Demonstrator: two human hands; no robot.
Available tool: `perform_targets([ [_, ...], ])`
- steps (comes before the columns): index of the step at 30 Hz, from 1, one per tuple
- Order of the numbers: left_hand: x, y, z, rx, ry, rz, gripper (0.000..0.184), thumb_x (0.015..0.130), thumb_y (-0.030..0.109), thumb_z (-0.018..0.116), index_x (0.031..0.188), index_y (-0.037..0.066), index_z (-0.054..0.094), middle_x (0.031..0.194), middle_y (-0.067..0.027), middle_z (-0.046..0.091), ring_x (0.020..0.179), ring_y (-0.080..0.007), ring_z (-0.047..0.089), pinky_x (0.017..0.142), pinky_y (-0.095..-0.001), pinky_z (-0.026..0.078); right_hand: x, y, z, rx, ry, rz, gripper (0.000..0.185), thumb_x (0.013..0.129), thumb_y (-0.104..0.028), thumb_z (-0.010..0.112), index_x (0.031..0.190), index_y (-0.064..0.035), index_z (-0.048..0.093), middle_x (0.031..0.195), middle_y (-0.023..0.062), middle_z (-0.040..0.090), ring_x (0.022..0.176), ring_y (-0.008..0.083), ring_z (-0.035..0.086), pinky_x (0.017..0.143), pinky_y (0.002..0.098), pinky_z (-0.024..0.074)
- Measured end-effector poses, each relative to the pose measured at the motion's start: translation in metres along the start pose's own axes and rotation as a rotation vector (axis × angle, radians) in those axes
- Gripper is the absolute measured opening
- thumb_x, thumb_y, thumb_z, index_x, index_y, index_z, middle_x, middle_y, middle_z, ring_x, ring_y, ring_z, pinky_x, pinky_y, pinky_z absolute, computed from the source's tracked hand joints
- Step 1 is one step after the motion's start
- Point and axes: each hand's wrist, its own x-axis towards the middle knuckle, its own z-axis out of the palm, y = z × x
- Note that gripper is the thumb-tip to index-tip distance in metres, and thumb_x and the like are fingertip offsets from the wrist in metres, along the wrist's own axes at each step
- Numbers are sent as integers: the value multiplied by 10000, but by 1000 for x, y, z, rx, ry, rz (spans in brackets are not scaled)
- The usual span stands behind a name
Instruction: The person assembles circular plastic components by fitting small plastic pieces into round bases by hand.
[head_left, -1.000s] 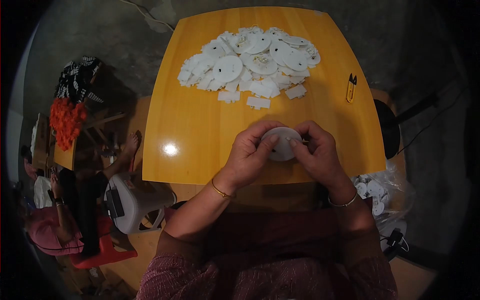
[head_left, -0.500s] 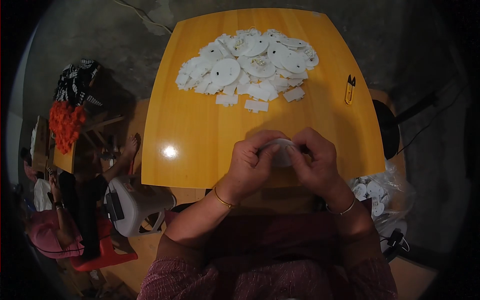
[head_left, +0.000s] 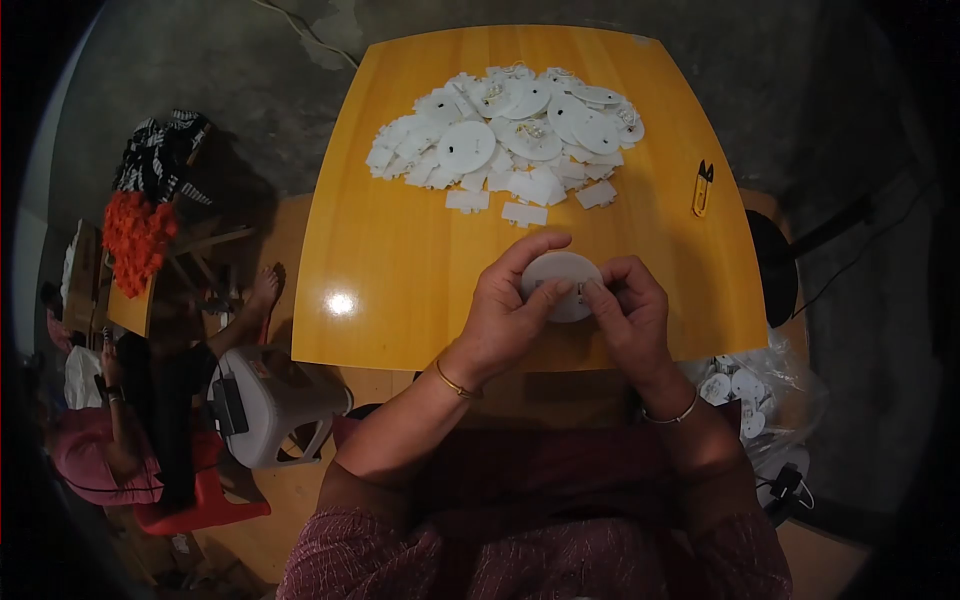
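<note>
Near the front of the table, a round white plastic disc [head_left: 560, 266] faces up between my hands. My left hand [head_left: 508, 298] grips its left side, thumb laid across the face. On the right side, my right hand [head_left: 634, 305] holds it with the thumb pressed near a small dark slot. The fingers beneath the disc are hidden. Beyond my hands lies a heap of white discs and small rectangular white pieces [head_left: 535, 185]; some discs carry bundled thin wires. A single rectangular piece [head_left: 524, 214] lies closest to the disc.
Yellow thread snips [head_left: 701, 192] lie on the right of the wooden table [head_left: 390, 270]. A clear plastic bag [head_left: 795, 375] with more discs is below the right edge. On the left are a grey stool [head_left: 262, 425], a seated person in a pink top [head_left: 95, 460] and orange material [head_left: 140, 240].
The disc has tilted so its flat face shows more fully. My left index finger has lifted off its upper edge, and my right hand has turned slightly. The view has shifted a little.
</note>
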Motion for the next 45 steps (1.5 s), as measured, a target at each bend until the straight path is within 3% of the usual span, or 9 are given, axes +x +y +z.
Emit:
perform_targets([
  [7, 0, 1, -7, 342, -203, 26, 244, 838, 21, 520, 1081, 9, 506, 945, -42, 570, 878, -103, 532, 781, -238, 437, 9, -14, -10, -107, -133, 37, 86, 820, -51, 565, 836, -29, 483, 729, -3, 520, 634, 35, 472, 543, 187, 404],
  [13, 0, -2, -2, 61, -145, 54, 184, 844, 11, 496, 1020, -2, 549, 931, -48, 592, 855, -106, 544, 755, -233, 444, 7, -21, -11, -287, -172, -12, 90, 795, -39, 573, 816, -23, 487, 693, 43, 517, 595, 83, 492, 512, 229, 410],
  [15, -2, -2, -1, 56, -124, 36, 173, 836, 2, 491, 994, 0, 562, 913, -51, 595, 847, -108, 548, 755, -240, 445, 6, -20, -10, -459, -194, -230, 87, 816, -34, 552, 850, -18, 474, 670, 13, 491, 576, 55, 458, 500, 196, 369],
  [22, -3, -1, 3, 54, -66, 15, 167, 821, -25, 488, 953, 4, 584, 878, -52, 607, 828, -113, 560, 756, -241, 451, 6, -16, -7, -481, -156, -337, 66, 801, -24, 554, 804, -18, 488, 644, 34, 489, 546, 76, 453, 492, 208, 367],
  [24, -5, -7, 2, 65, -60, 34, 169, 821, -23, 496, 966, 2, 580, 882, -44, 604, 828, -104, 556, 752, -237, 453, 6, -18, -7, -521, -159, -274, 92, 760, -4, 573, 809, -26, 498, 680, 96, 510, 559, 186, 514, 504, 271, 413],
  [25, -3, -7, 2, 76, -55, 47, 174, 821, -22, 505, 978, 0, 576, 886, -36, 602, 828, -95, 552, 747, -233, 454, 7, -20, -7, -524, -158, -291, 92, 760, -4, 573, 809, -26, 498, 680, 96, 510, 559, 186, 514, 504, 271, 413],
  [31, -3, 3, 0, 100, -31, 52, 216, 822, 2, 537, 1039, 8, 538, 943, -34, 580, 865, -92, 536, 776, -235, 443, -1, -11, -3, -251, -29, -105, 84, 783, -6, 564, 817, -20, 489, 687, 40, 500, 585, 79, 481, 515, 229, 409],
  [33, -2, 3, -1, 23, -27, 62, 222, 824, 8, 543, 1045, 9, 529, 949, -34, 575, 875, -92, 531, 785, -237, 439, 1, -15, -1, -9, 27, -29, 85, 794, -16, 562, 823, -19, 483, 724, 26, 500, 622, 53, 466, 532, 206, 412],
  [45, 0, -4, -5, 82, -140, 49, 160, 844, 15, 509, 1004, 6, 524, 930, -37, 572, 865, -95, 525, 773, -236, 432, 7, -23, -11, -388, -156, -72, 122, 757, -24, 591, 833, -23, 496, 716, 65, 510, 606, 124, 506, 514, 255, 427],
])
